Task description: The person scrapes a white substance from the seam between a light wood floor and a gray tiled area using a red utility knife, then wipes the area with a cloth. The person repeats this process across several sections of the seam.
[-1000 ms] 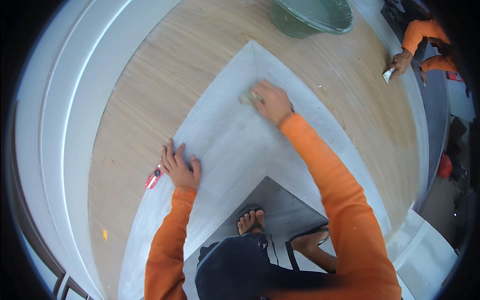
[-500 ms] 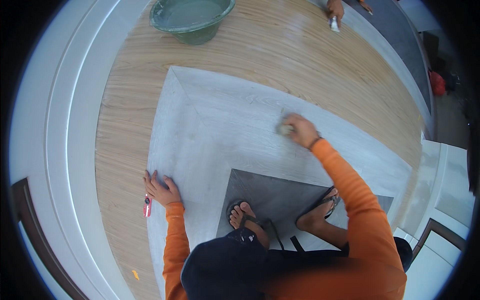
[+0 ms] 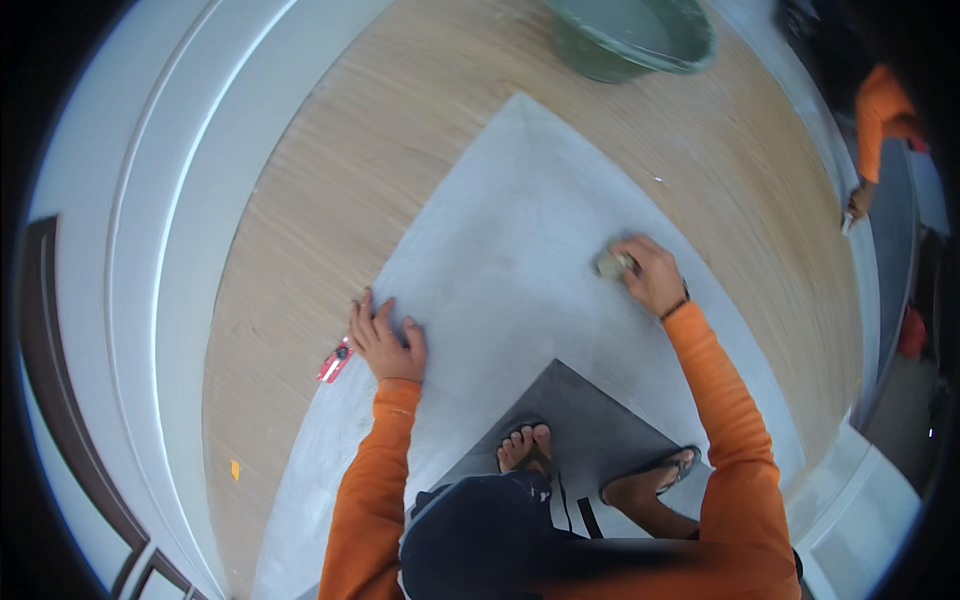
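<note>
My right hand (image 3: 655, 275) grips a pale greenish sponge (image 3: 613, 260) against the light grey plank floor (image 3: 510, 240), right of its pointed corner. Its fingers wrap round the sponge from the right. Toward the left, my left hand (image 3: 388, 338) rests on the grey border with its fingers spread and nothing in them. Just beyond its fingertips lies a small red tool (image 3: 335, 362) with a black knob, on the seam between grey and wood-toned planks.
A green basin (image 3: 630, 45) of cloudy water stands on the wood-toned floor (image 3: 370, 170) ahead. A co-worker's hand (image 3: 858, 203) holds a small white thing at far right. My sandalled feet (image 3: 525, 445) are on the dark panel (image 3: 570, 400). A white wall base (image 3: 185, 250) curves along the left.
My view has turned, so the floor corner and basin appear farther right. My right hand has slid the sponge somewhat nearer the grey corner. My left hand stays beside the red tool.
</note>
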### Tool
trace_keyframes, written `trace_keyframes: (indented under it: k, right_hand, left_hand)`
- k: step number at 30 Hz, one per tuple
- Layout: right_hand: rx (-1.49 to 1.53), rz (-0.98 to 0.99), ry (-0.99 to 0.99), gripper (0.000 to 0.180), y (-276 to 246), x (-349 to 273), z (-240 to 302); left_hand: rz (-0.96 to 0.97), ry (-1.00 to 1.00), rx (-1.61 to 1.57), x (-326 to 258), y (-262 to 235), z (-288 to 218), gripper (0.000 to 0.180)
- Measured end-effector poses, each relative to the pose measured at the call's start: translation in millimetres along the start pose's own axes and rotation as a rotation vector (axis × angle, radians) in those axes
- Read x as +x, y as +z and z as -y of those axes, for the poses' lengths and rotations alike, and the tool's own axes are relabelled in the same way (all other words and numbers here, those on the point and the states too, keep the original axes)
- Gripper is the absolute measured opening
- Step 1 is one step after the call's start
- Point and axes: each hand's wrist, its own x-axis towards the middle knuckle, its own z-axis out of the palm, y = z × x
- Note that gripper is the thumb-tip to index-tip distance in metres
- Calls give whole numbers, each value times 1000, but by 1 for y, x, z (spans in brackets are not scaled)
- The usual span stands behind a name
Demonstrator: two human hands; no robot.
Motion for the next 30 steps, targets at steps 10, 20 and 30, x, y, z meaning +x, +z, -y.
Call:
trace_keyframes:
  k: [10, 20, 30]
  right_hand:
    - [-48, -96, 137, 28, 76, 194, 94]
    - [-54, -78, 271, 29, -22, -96, -26]
    - [-157, -126, 394, 46, -43, -245, -68]
  left_hand:
    - [-62, -1, 52, 0, -4, -8, 36]
    - [-75, 44, 52, -7, 4, -3, 39]
    - [-40, -1, 60, -1, 1, -5, 44]
